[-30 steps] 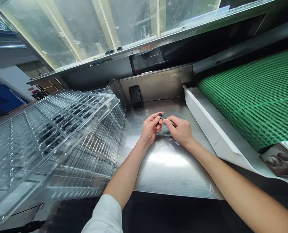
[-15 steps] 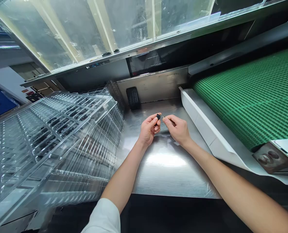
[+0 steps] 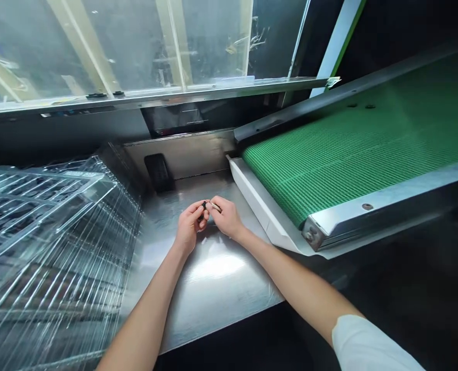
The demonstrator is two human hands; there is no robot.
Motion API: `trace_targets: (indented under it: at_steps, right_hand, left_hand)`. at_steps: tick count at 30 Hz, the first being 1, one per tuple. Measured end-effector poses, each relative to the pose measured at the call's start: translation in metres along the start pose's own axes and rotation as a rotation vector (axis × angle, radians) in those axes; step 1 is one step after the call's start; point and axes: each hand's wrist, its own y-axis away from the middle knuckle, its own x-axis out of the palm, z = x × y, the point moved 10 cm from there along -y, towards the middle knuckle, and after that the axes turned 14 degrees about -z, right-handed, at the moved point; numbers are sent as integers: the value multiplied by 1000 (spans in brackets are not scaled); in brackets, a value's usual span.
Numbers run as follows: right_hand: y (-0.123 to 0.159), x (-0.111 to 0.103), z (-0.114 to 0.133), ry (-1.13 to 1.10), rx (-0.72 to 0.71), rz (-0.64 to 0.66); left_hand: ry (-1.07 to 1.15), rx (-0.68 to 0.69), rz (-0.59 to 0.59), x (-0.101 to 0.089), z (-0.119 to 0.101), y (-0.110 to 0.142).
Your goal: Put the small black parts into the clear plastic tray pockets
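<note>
Small black part (image 3: 204, 205) pinched between thumb and fingers of the bare left hand (image 3: 190, 221), above the brushed silver metal worktop (image 3: 217, 304). Slim, pale, rod-like item (image 3: 216, 207) (mostly covered by fingers) pinched in the bare right hand (image 3: 226, 217), just beside; whether the black part is touched by it cannot be told. Clear ribbed plastic trays (image 3: 85, 191) stacked at left; green mesh-textured conveyor belt (image 3: 329, 159) seen at right.

Dark part (image 3: 204, 205) partly hidden by fingers (image 3: 193, 209); clear trays (image 3: 84, 197) blurred, cut off left.
</note>
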Motion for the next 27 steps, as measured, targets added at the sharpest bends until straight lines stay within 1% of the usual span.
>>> trace_targets:
  at_steps: [7,13,15,19,22,24,27]
  right_hand:
    - [2,1,1,64,-22,-5]
    - [-1,-10,6,69,-61,-110]
    - [-2,-12,7,48,-65,-127]
    - [-3,-16,9,-4,-71,-166]
    - [-2,-16,2,26,-41,-180]
    - [-2,-13,-6,57,-19,-164]
    - [-3,-7,-17,104,-2,-142]
  left_hand:
    - [-8,-49,-64,-1,5,5]
    - [58,-131,-75,-12,16,-3]
    - [102,-143,-92,-15,14,-6]
    - [165,-188,-167,-18,8,-5]
    - [191,-237,-215,-20,7,-5]
    - [201,-224,-237,-25,5,-8]
    - [190,-149,-183,-26,-4,-12]
